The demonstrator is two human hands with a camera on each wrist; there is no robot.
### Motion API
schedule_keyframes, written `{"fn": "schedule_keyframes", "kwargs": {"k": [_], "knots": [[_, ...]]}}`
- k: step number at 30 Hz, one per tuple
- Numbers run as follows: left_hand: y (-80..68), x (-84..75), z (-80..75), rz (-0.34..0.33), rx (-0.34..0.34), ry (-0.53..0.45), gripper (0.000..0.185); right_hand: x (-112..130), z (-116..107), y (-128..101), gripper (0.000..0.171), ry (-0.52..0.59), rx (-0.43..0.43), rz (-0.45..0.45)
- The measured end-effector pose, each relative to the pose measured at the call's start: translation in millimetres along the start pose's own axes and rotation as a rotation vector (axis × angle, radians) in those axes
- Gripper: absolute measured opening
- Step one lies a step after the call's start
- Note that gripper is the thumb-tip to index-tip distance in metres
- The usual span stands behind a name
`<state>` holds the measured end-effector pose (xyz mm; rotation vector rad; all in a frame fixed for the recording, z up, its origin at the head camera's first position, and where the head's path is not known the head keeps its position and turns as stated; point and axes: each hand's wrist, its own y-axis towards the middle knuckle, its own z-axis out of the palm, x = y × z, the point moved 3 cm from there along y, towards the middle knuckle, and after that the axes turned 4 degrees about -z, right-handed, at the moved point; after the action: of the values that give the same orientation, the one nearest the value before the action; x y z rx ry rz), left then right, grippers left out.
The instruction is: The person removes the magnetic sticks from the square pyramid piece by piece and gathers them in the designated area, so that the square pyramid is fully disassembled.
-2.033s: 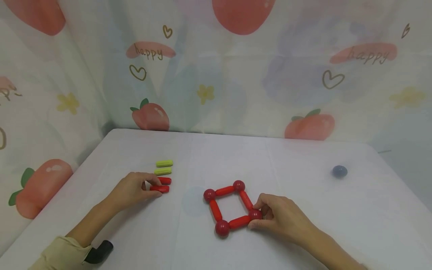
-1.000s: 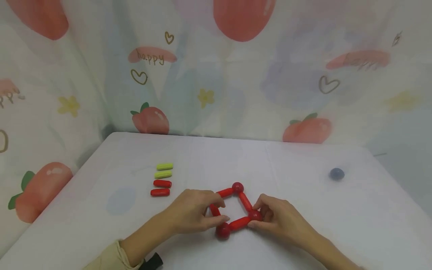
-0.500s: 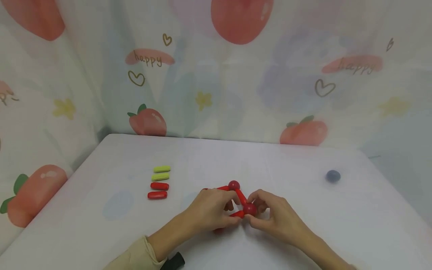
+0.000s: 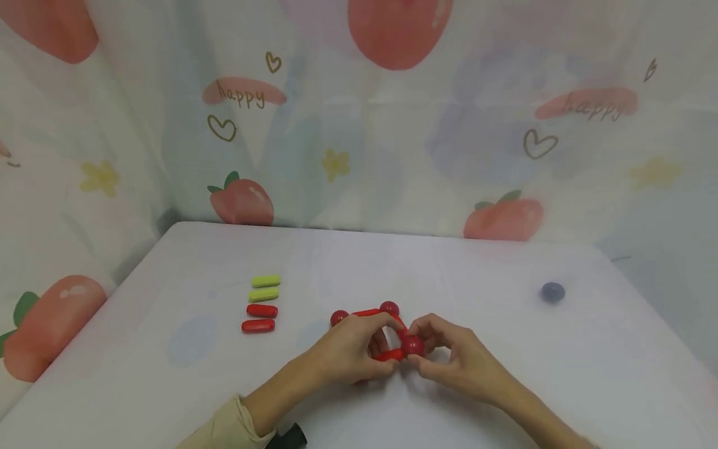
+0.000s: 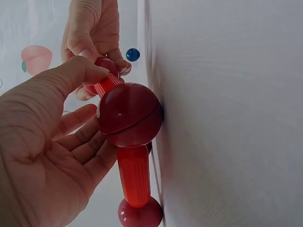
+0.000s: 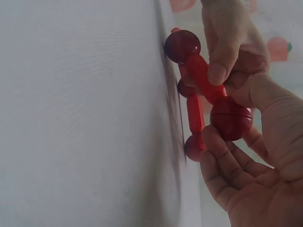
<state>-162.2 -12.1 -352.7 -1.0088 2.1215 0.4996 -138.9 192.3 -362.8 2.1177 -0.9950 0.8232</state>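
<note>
Left hand [image 4: 350, 352]: fingers curled, thumb and forefinger pinching the near red rod [image 4: 391, 356] of the red frame [image 4: 370, 313]. The forearm enters from the lower left in a beige sleeve [image 4: 224, 430], wrist low over the desk [image 4: 477, 280].

Right hand [image 4: 449, 355]: fingers curled around the red ball [image 4: 412, 345] at the frame's near right corner, pinched between thumb and fingertips. The forearm enters from the lower right.

The frame is a square of red rods joined by red balls. Its near side is raised off the desk between the hands; the far balls rest on the surface at desk centre.

Farther left lie two red rods [image 4: 259, 318] and, beyond them, two green rods [image 4: 265, 287], side by side. A blue ball [image 4: 552, 292] sits well apart at far right.
</note>
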Motion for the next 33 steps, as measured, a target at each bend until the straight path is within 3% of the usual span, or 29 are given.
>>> {"fn": "schedule_keyframes", "kwargs": {"k": [5, 22, 30, 33], "knots": [[0.7, -1.2, 0.1, 0.022, 0.033, -0.027, 0.049, -0.7, -2.3, -0.1, 0.026, 0.090, 0.040, -0.003], [0.4, 2.6, -1.7, 0.056, 0.041, -0.081, 0.041, -9.9, -3.1, 0.7, 0.026, 0.379, 0.217, 0.025], [0.8, 0.8, -2.3, 0.049, 0.040, -0.099, 0.038, -9.8, -6.8, 0.7, 0.029, 0.428, 0.241, 0.031], [0.6, 0.9, -3.0, 0.034, 0.034, -0.062, 0.038, -10.0, -13.4, 0.6, 0.032, 0.435, 0.211, 0.083]]}}
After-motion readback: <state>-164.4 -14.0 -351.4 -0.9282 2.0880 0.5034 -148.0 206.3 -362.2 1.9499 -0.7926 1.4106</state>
